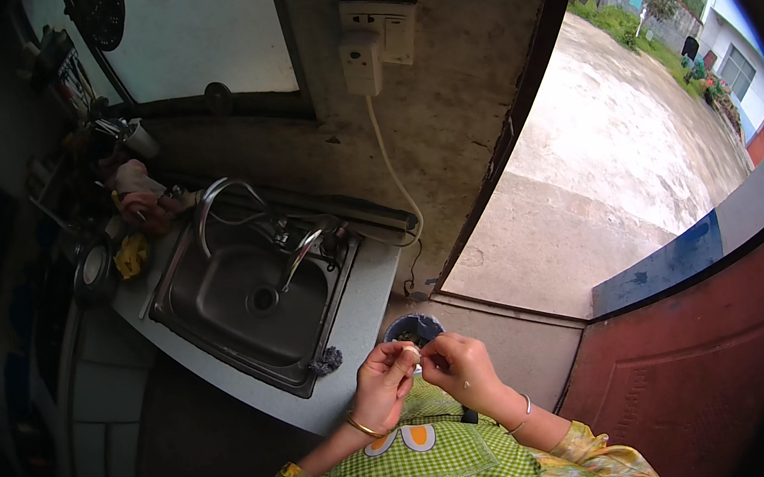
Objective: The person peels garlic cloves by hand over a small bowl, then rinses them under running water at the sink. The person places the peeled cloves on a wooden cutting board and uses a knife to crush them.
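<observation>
Between the fingertips of my left hand (382,385) is a small pale piece, which looks like a garlic clove (412,353). The thumb and forefinger of my right hand (465,370) pinch at its right side. A tiny pale flake (466,384) sticks to the back of my right hand near the wrist. Just beyond the hands, on the floor, stands a blue-grey bin (424,323) with dark and greenish scraps inside, partly hidden by my fingers. Both wrists wear bangles. A green checked apron (411,470) covers my front.
To the left, a steel sink (244,307) with a curved faucet (301,256) is set into a pale counter (362,316); a dark scrubber (326,360) lies by its corner. A plugged-in adapter (362,64) trails a cord down the wall. At right, a red door (683,361) stands beside the doorway.
</observation>
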`<state>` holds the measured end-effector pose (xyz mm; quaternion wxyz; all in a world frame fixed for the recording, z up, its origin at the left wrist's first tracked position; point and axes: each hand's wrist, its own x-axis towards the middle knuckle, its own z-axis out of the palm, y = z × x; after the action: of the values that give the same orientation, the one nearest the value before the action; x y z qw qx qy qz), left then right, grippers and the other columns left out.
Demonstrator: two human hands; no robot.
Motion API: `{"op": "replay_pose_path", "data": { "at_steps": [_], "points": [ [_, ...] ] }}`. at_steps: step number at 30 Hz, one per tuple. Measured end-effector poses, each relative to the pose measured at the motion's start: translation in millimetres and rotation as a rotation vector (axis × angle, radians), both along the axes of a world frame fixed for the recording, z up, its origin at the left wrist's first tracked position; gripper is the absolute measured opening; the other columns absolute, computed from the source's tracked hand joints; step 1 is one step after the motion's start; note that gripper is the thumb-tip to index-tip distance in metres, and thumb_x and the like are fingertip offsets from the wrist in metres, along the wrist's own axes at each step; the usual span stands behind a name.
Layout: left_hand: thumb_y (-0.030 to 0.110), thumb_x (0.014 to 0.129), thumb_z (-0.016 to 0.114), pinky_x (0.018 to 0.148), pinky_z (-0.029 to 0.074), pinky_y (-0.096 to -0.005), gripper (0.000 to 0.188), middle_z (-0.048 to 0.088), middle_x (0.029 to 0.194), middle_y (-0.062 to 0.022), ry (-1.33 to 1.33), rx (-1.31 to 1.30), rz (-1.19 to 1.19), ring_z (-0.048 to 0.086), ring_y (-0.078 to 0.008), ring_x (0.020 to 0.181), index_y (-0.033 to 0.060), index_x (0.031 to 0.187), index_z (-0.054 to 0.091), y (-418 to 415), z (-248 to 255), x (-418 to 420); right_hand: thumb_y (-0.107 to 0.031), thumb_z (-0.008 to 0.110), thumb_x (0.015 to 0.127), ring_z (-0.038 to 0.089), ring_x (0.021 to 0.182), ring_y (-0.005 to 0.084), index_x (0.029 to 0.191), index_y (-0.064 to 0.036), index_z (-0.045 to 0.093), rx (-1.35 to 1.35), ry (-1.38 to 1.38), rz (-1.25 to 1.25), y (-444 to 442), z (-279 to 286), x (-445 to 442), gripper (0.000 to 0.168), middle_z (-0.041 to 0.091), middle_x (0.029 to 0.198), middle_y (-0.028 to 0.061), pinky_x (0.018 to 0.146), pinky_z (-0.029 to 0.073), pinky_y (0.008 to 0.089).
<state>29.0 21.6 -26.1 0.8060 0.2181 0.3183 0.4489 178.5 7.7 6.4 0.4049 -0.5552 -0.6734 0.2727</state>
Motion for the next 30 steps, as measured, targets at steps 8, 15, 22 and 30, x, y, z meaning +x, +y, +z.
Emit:
{"op": "replay_pose_path", "data": {
  "at_steps": [8,15,22,30],
  "points": [
    [0.011,0.091,0.054,0.047,0.038,-0.0156,0.012,0.060,0.092,-0.0067,0.027,0.044,0.032,0.050,-0.0059,0.063,0.0019,0.099,0.054,-1.6,8.9,0.5,-0.006,0.066,0.075,0.054,0.051,0.0132,0.078,0.001,0.060,-0.185,0.197,-0.089,0.3,1.1,4.5,0.010,0.058,0.064,0.0101,0.048,0.043,0.0259],
    [0.006,0.090,0.053,0.063,0.053,-0.0244,0.020,0.062,0.094,-0.0094,0.377,0.284,0.011,0.061,-0.0128,0.073,-0.0016,0.108,0.054,-0.9,13.1,0.8,-0.010,0.067,0.077,0.053,0.052,0.0122,0.080,0.001,0.062,-0.169,0.199,-0.089,4.0,5.4,10.0,0.013,0.058,0.064,0.0088,0.048,0.043,0.0258],
    [-0.004,0.080,0.062,0.071,0.055,-0.0274,0.019,0.064,0.093,-0.0108,0.741,0.732,0.136,0.064,-0.0162,0.082,-0.0022,0.099,0.061,-0.5,18.3,-2.8,-0.016,0.069,0.080,0.051,0.052,0.0095,0.081,0.002,0.063,-0.269,0.175,0.026,4.4,18.2,9.9,0.019,0.056,0.062,0.0062,0.048,0.041,0.0247],
    [-0.006,0.070,0.068,0.071,0.054,-0.0278,0.021,0.064,0.094,-0.0110,1.065,1.230,0.238,0.064,-0.0221,0.083,-0.0010,0.091,0.064,1.2,21.4,-6.5,-0.012,0.068,0.078,0.045,0.052,0.0057,0.077,0.002,0.061,-0.404,0.375,0.022,-0.9,12.4,7.4,0.015,0.053,0.058,0.0032,0.047,0.039,0.0228]
  ]
}}
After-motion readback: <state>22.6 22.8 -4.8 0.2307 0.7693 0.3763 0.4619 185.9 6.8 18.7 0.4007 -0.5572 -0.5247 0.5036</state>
